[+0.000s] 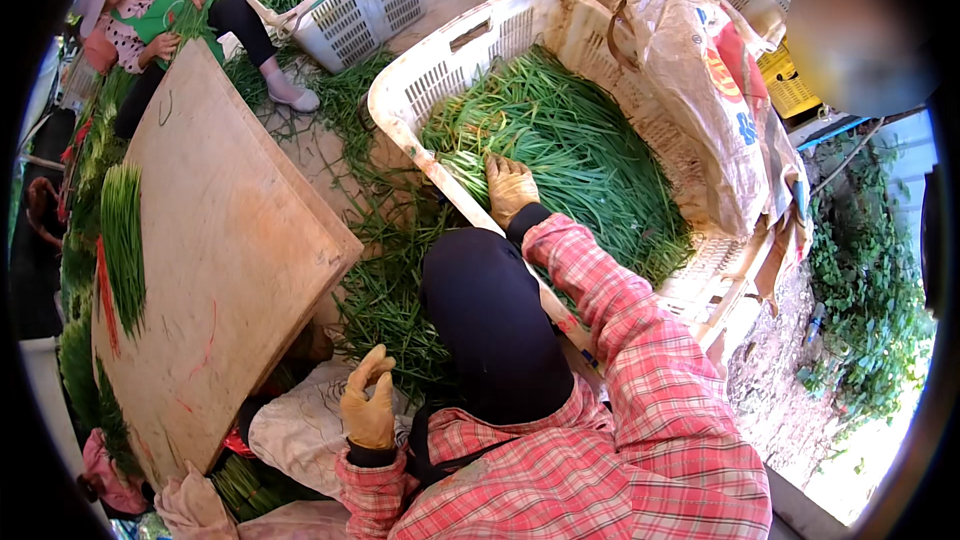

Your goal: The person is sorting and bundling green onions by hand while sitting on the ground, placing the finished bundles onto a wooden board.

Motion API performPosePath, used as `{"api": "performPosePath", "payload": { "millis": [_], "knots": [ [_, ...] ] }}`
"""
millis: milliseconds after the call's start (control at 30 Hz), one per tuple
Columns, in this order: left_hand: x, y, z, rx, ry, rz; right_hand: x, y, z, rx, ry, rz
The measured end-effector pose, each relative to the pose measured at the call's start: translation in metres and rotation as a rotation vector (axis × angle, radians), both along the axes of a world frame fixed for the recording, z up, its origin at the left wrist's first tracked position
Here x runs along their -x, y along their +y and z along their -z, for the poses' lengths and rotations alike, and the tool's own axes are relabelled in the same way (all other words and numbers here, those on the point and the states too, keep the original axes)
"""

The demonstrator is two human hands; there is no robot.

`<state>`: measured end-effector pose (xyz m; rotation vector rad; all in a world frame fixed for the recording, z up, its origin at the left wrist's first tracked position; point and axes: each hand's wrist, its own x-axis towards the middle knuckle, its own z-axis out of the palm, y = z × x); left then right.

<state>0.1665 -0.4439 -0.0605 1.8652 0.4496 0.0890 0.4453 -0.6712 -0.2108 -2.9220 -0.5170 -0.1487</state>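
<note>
Inside a large white plastic crate (400, 120) lies a heap of long green garlic chives (570, 130). My right hand (510, 190), in a tan glove, reaches over the crate's near edge, fingers curled into the chives at the left side of the heap. What exactly lies under its fingertips is hidden. Lower down, my left hand (368, 402), gloved too, is raised beside my knee with bent fingers apart and nothing between them. A neat bunch of chives (122, 245) rests on the large board (220, 230) to the left, beside thin red ties (106, 295).
Loose chives (395, 310) litter the floor between board and crate. A co-worker (170, 0) sits at the board's far end, holding green stalks. Another white crate (360, 15) of greens stands beyond. A worn woven sack (680, 70) drapes over my crate's right side.
</note>
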Motion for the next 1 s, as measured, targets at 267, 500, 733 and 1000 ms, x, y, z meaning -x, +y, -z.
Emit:
{"api": "performPosePath", "payload": {
  "millis": [267,500,733,1000],
  "knots": [
    [0.003,0.003,0.023,0.126,0.066,-0.066,0.009,-0.022,-0.021,-0.547,0.248,0.177],
    [-0.003,0.0,0.023,0.186,0.088,-0.096,-0.005,-0.095,-0.04,-0.924,0.153,0.263],
    [-0.008,-0.01,0.026,0.176,0.105,-0.045,-0.006,-0.043,-0.03,-0.383,0.03,0.4],
    [-0.004,-0.01,0.022,0.197,0.14,-0.089,0.008,0.006,-0.018,-0.211,0.032,0.233]
  ]
}}
